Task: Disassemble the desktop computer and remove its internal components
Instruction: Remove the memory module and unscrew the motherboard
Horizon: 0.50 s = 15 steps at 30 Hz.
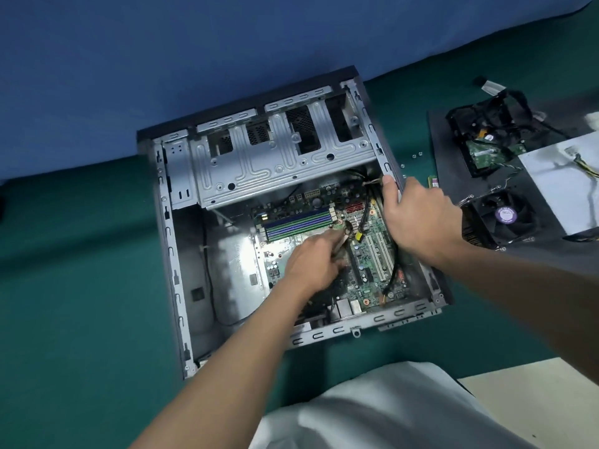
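Head cam, straight down onto an open case (168, 254) lying flat mid green worktop (81, 286), side off. Motherboard (372, 254) sitting inside toward 4 o'clock of the case, drive cage (275, 157) across its 12 o'clock end, RAM slots (298, 223) just below that. Left hand (311, 264) down on the middle of the motherboard, grip curled round something blurry beside a black cable (392, 273), can't tell what. Right hand (418, 218) at 3 o'clock, grip clamped on the case's side wall, thumb flat along the rim, fingers hooked over the outside. Off at 2 o'clock on a black sheet (453, 176): hard drive (483, 153), fan (505, 218) nearer at 3, silver box (564, 179) at the frame edge. Couple of loose screws (416, 154) on the worktop between case and sheet. Blue cloth (194, 43) along 12 o'clock, right behind the case. White fabric (372, 409) at 6 o'clock. Bare forearms (227, 351) reaching in from the 6 o'clock side.
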{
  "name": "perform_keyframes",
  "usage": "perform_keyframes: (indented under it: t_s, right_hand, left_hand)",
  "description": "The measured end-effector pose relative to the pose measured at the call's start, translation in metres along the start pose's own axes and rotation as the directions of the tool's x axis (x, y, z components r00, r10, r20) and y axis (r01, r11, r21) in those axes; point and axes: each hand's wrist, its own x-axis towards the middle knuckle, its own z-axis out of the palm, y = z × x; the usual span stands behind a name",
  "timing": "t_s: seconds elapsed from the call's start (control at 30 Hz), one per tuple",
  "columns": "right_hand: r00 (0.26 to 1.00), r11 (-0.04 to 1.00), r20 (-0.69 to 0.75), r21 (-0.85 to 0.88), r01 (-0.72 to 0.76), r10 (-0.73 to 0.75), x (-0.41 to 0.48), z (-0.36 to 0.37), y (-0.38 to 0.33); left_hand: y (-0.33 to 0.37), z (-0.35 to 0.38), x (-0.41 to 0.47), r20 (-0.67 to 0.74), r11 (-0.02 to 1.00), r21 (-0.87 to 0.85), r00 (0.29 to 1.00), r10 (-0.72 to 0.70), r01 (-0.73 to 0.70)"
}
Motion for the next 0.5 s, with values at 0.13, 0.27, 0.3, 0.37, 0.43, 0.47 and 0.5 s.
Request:
perform_keyframes:
  t_s: [0.13,0.27,0.3,0.37,0.43,0.47,0.5]
  right_hand:
    - [0.999,1.000,-0.029,0.005,0.012,-0.012,-0.001,0.001,0.002]
    - [0.999,1.000,-0.043,-0.006,0.009,-0.009,-0.003,0.000,0.000]
    - [0.999,1.000,-0.036,-0.001,0.006,-0.006,-0.004,-0.001,0.000]
    - [1.000,1.000,-0.031,0.017,-0.002,0.003,-0.005,-0.002,0.002]
    - [0.994,0.997,-0.080,0.009,0.073,-0.072,-0.009,-0.004,0.000]
    - [0.980,0.988,-0.127,-0.020,0.154,-0.155,-0.011,-0.006,0.000]
    - [0.956,0.967,-0.149,-0.070,0.244,-0.252,-0.013,-0.007,-0.001]
  left_hand:
    - [-0.007,-0.002,-0.036,0.010,0.994,-0.079,0.997,-0.075,0.076]
    - [-0.013,-0.014,-0.063,0.039,0.996,0.005,0.995,-0.094,0.094]
    - [-0.014,-0.018,-0.069,0.024,0.996,0.012,0.996,-0.089,0.088]
    - [-0.017,-0.023,-0.082,-0.023,0.996,0.026,0.997,-0.079,0.080]
    - [-0.026,-0.020,-0.101,-0.089,0.988,0.085,0.989,-0.119,0.127]
    - [-0.032,-0.017,-0.111,-0.137,0.976,0.137,0.979,-0.151,0.169]
    - [-0.036,-0.014,-0.122,-0.196,0.959,0.188,0.965,-0.176,0.213]
